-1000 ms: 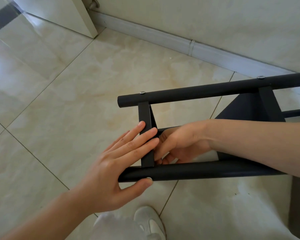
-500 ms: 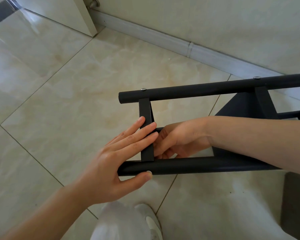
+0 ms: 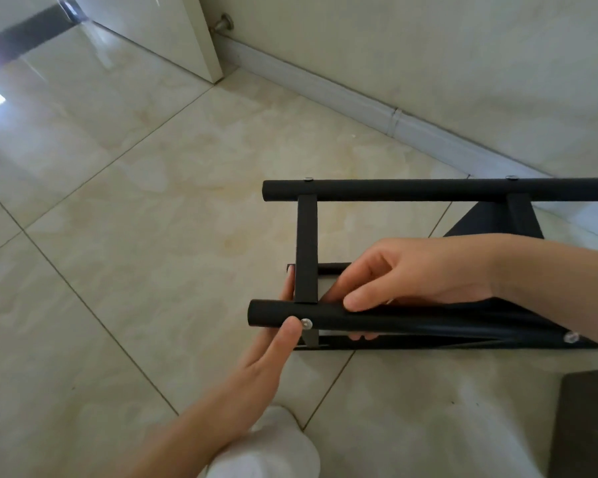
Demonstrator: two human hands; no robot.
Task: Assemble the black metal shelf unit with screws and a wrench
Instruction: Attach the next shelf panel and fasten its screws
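Note:
The black metal shelf frame lies on its side on the tiled floor, its far tube [image 3: 428, 189] and near tube [image 3: 463, 324] joined by a flat crossbar [image 3: 307, 250]. A silver screw [image 3: 306, 324] sits in the near tube below the crossbar, with a thin grey metal piece [image 3: 310, 339] hanging under it. My left hand [image 3: 266, 360] wraps the near tube's left end, thumb tip touching the tube beside that screw, fingers hidden behind. My right hand [image 3: 418, 270] grips the same tube just right of the crossbar, thumb on top. A second screw [image 3: 571, 337] shows farther right.
A wall with a white baseboard [image 3: 359, 105] runs behind the frame. A white door [image 3: 159, 29] and a doorstop [image 3: 223, 25] are at the top left. A dark flat object [image 3: 591, 426] lies at the lower right. My white-clad knee [image 3: 266, 450] is at the bottom.
My left hand left the crossbar and took the near tube's end, thumb by the screw. My right hand came out from inside the frame onto the near tube. The tube's screws now face me.

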